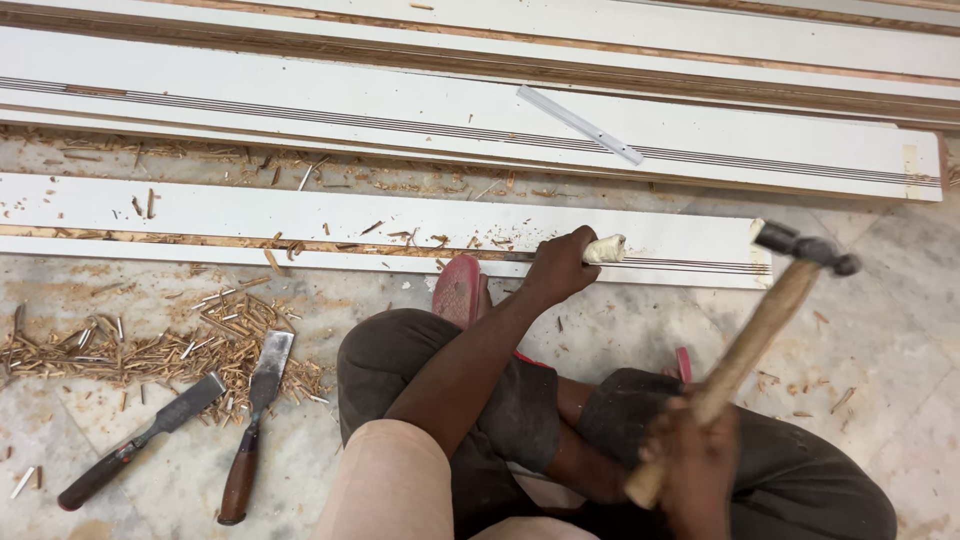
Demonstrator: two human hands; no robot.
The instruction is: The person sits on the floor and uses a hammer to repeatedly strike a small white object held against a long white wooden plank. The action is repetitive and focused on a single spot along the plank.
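Note:
My left hand [558, 264] grips a chisel [604, 249] with a pale handle, laid against the white grooved board [300, 215] in front of me. My right hand [690, 450] holds a hammer by its wooden handle [750, 345]. The dark metal hammer head [805, 247] is raised to the right of the chisel, above the board's right end. I sit cross-legged on the floor, with a red sandal [457, 290] by the board.
Two spare chisels [140, 440] [255, 425] lie on the marble floor at the left among wood chips [180, 345]. More long white boards [500, 130] are stacked beyond. A thin white strip [580, 124] rests on one of them.

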